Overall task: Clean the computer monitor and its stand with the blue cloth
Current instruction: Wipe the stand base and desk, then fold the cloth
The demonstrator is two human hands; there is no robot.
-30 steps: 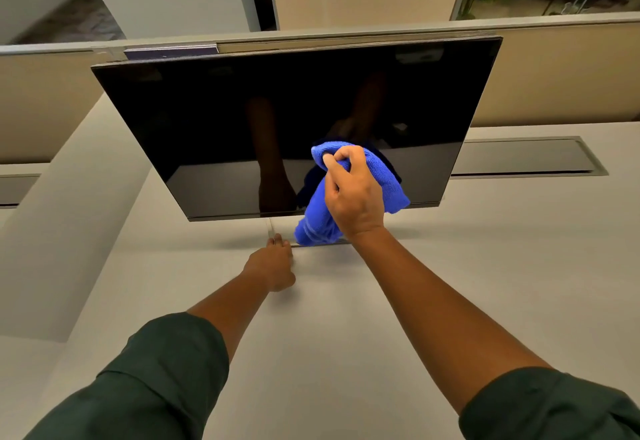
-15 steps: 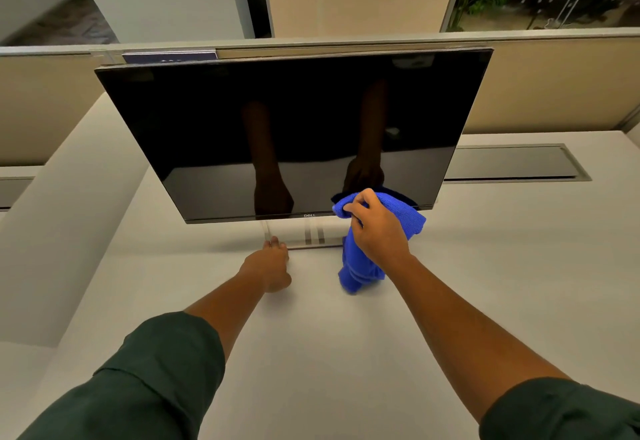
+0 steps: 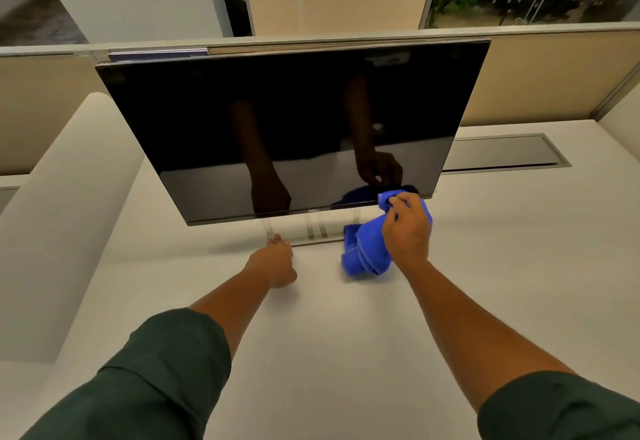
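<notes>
Blue cloth (image 3: pixel 367 249) bunched in right hand (image 3: pixel 408 228), left hand (image 3: pixel 275 261) flat, glossy black monitor (image 3: pixel 291 128)

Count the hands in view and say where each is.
2. The left hand rests at the stand base; the right hand grips the blue cloth by the monitor's lower right corner.

A pale, off-white surface (image 3: pixel 346 353) stretches out wide, matte and plain. Towards its far side stands the base of the monitor stand (image 3: pixel 313 237), a flat silvery plate lying directly on it. The left hand (image 3: pixel 273 263) rests on the surface just in front of that base, its fingers (image 3: pixel 277 240) touching the near edge. To the right of the base, the lower folds of a blue cloth (image 3: pixel 363 256) lie bunched on the surface. Further back on the right, a long dark panel (image 3: pixel 502 152) with a metal frame is set flush into the top.
</notes>
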